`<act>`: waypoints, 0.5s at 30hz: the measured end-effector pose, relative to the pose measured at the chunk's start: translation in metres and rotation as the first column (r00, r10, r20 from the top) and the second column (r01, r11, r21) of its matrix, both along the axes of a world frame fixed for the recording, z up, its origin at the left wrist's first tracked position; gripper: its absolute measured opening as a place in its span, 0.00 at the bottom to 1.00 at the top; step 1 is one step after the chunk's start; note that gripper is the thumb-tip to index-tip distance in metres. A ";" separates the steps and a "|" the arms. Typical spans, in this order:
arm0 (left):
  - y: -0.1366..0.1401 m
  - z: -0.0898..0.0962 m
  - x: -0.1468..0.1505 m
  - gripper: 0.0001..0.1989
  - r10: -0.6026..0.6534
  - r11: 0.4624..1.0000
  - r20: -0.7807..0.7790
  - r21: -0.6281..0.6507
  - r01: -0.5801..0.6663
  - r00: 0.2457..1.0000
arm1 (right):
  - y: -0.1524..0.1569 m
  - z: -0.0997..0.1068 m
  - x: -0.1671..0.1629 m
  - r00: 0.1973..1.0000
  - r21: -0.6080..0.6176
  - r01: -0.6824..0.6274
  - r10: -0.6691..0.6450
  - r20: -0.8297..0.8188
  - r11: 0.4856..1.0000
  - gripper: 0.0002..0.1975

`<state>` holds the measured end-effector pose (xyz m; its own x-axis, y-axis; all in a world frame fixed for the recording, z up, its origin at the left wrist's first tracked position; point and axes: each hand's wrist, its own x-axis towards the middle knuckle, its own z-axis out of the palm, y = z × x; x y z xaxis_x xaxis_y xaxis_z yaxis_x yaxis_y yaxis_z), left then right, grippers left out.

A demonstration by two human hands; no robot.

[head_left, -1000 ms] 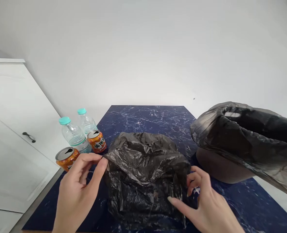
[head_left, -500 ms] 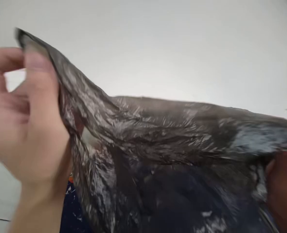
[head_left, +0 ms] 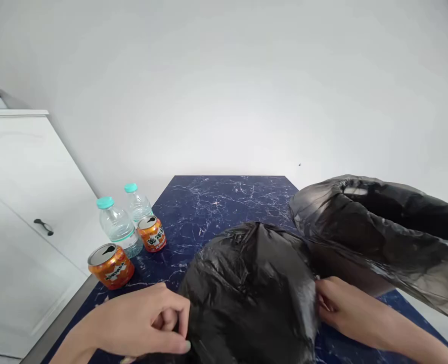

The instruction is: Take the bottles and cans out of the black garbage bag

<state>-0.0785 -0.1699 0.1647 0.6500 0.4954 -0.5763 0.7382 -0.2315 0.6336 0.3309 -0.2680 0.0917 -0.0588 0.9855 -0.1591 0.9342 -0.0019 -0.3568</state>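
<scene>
Black plastic bag (head_left: pixel 250 288), crumpled a second ago, now puffs out over the worktop's (head_left: pixel 224 197) near side, your left hand (head_left: pixel 144 321) and right hand (head_left: pixel 341 306) seemingly pinching its opposite sides, so it looks more opened out, mouth hidden.

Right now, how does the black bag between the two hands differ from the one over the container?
The near bag shows no open mouth, while the other bag shows a wide, dark opening.
The near bag is between the left hand and right hand; the other bag drapes over a container.
The near bag looks mostly solid black, the other bag see-through grey in places.
Both are dark, shiny and wrinkled.
</scene>
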 end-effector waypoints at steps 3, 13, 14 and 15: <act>-0.001 0.005 -0.002 0.18 -0.070 0.985 0.016 -0.159 0.071 0.997 | -0.004 0.012 0.003 0.993 -0.163 -0.088 0.099 0.062 0.983 0.10; 0.040 -0.007 0.092 0.20 0.006 0.798 0.305 0.572 -0.189 0.952 | -0.015 0.015 0.006 0.989 -0.002 -0.079 0.079 0.121 0.997 0.11; 0.051 -0.019 0.106 0.22 0.020 0.771 0.299 0.603 -0.206 0.954 | -0.016 0.015 0.004 0.989 0.013 -0.085 0.083 0.122 0.996 0.11; 0.062 -0.032 0.120 0.24 0.047 0.761 0.294 0.609 -0.225 0.955 | -0.017 0.015 0.001 0.989 0.024 -0.092 0.089 0.115 0.995 0.11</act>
<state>0.0414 -0.1077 0.1331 0.6218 0.7802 0.0677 0.6331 -0.5517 0.5430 0.3321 -0.2848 0.1067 -0.1313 0.9812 -0.1411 0.9644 0.0935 -0.2474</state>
